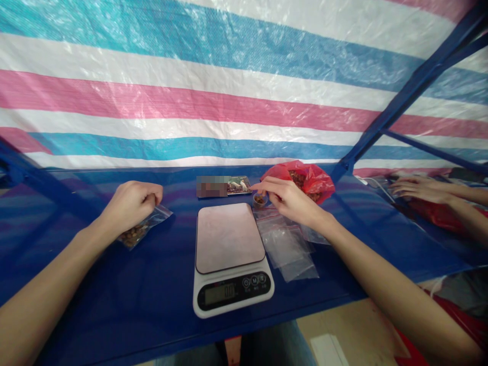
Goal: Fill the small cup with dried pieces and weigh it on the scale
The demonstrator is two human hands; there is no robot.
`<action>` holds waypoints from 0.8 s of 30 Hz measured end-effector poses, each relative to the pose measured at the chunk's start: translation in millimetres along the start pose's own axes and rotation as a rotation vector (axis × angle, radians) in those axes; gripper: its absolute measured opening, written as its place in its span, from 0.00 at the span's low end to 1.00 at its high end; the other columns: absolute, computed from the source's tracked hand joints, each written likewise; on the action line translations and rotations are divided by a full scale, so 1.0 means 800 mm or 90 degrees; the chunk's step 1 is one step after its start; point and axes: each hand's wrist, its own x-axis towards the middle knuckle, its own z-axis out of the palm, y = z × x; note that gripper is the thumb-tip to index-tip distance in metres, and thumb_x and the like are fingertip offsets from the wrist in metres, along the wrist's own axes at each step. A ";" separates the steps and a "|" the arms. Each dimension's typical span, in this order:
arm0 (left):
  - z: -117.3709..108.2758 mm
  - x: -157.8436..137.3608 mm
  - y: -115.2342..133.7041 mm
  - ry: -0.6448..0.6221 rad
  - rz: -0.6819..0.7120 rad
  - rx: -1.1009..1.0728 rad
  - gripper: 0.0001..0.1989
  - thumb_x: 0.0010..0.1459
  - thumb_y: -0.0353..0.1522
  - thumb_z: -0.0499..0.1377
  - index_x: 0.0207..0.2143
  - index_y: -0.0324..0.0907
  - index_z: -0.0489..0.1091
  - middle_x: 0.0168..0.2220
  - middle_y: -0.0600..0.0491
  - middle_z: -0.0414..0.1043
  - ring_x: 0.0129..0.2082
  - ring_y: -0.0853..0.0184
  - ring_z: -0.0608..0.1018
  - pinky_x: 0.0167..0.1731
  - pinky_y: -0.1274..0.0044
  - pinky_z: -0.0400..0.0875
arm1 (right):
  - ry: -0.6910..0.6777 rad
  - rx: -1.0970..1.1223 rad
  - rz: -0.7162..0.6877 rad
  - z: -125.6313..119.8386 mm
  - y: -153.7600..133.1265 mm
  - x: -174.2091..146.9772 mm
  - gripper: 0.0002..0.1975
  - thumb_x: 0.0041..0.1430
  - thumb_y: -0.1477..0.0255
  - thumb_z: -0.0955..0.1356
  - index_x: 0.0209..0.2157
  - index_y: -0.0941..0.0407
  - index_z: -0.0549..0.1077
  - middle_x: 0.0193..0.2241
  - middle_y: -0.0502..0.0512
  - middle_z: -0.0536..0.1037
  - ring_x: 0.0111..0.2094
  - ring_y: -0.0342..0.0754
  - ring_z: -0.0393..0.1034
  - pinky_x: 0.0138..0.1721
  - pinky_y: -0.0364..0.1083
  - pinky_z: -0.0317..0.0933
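Observation:
My left hand (131, 203) is closed on the top of a small clear zip bag (143, 230) that holds brown bits and rests on the blue table. My right hand (290, 201) reaches toward a small round cup (260, 199) of brown bits, its fingers pinched at the cup's rim. Behind that hand lies an open red plastic bag (314, 180) with more brown bits inside. A white kitchen scale (229, 256) with a bare pink-grey platform stands between my hands. Several empty clear zip bags (287, 249) lie just right of the scale, under my right wrist.
A flat packet (229, 186) lies behind the scale. Another person's hands (415, 187) work at the far right beside a blue frame post (385, 122). A striped tarp (229, 76) forms the back wall. The table's front edge (305, 305) runs near my body.

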 end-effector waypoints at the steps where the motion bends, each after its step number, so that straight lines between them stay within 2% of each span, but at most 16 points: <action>1: 0.000 0.000 -0.001 0.000 0.000 0.000 0.10 0.49 0.30 0.47 0.19 0.43 0.65 0.20 0.55 0.67 0.23 0.67 0.71 0.30 0.75 0.58 | 0.006 -0.004 0.000 0.000 0.000 0.000 0.28 0.65 0.86 0.59 0.58 0.53 0.78 0.43 0.57 0.81 0.43 0.50 0.76 0.48 0.49 0.69; 6: 0.002 0.000 -0.004 0.004 0.012 0.004 0.11 0.49 0.30 0.47 0.19 0.43 0.65 0.20 0.55 0.67 0.23 0.67 0.72 0.31 0.76 0.58 | 0.059 -0.037 -0.004 -0.009 -0.006 0.005 0.28 0.58 0.88 0.59 0.49 0.53 0.81 0.37 0.54 0.83 0.42 0.53 0.75 0.48 0.53 0.68; 9: 0.002 0.000 -0.004 0.005 0.014 0.006 0.11 0.49 0.30 0.47 0.19 0.43 0.65 0.19 0.56 0.66 0.22 0.68 0.71 0.30 0.76 0.57 | 0.145 -0.087 0.083 -0.026 0.005 0.002 0.23 0.57 0.87 0.60 0.41 0.55 0.82 0.36 0.54 0.83 0.39 0.52 0.76 0.47 0.51 0.68; 11: 0.002 0.000 -0.004 0.006 0.013 0.005 0.11 0.49 0.30 0.47 0.19 0.43 0.65 0.19 0.56 0.66 0.22 0.68 0.70 0.30 0.76 0.57 | 0.160 -0.154 0.171 -0.038 0.025 -0.006 0.20 0.55 0.86 0.61 0.38 0.56 0.81 0.37 0.56 0.83 0.39 0.53 0.77 0.46 0.51 0.68; 14: 0.002 0.000 -0.003 0.008 0.018 0.002 0.11 0.49 0.30 0.47 0.19 0.43 0.65 0.19 0.56 0.66 0.21 0.69 0.70 0.29 0.76 0.57 | 0.033 -0.246 0.250 -0.049 0.065 -0.024 0.14 0.56 0.82 0.65 0.40 0.56 0.80 0.42 0.62 0.82 0.43 0.58 0.77 0.47 0.52 0.68; 16: 0.002 0.000 -0.003 0.010 0.020 -0.001 0.11 0.49 0.30 0.47 0.19 0.43 0.65 0.19 0.56 0.66 0.21 0.69 0.70 0.29 0.76 0.57 | -0.045 -0.253 0.270 -0.050 0.089 -0.035 0.17 0.55 0.82 0.66 0.44 0.57 0.78 0.46 0.64 0.81 0.46 0.59 0.76 0.48 0.52 0.67; 20: 0.002 0.000 -0.003 0.017 0.022 -0.004 0.11 0.49 0.30 0.47 0.18 0.43 0.65 0.19 0.56 0.66 0.21 0.69 0.70 0.29 0.76 0.57 | -0.076 -0.236 0.326 -0.046 0.114 -0.044 0.22 0.54 0.82 0.67 0.51 0.61 0.73 0.46 0.67 0.80 0.44 0.59 0.76 0.44 0.51 0.68; 24: 0.002 -0.001 -0.006 0.011 0.017 -0.002 0.11 0.49 0.30 0.47 0.19 0.43 0.65 0.19 0.56 0.66 0.21 0.69 0.70 0.30 0.76 0.57 | -0.101 -0.232 0.281 -0.046 0.114 -0.041 0.16 0.55 0.81 0.68 0.46 0.58 0.76 0.46 0.65 0.82 0.45 0.59 0.77 0.45 0.50 0.66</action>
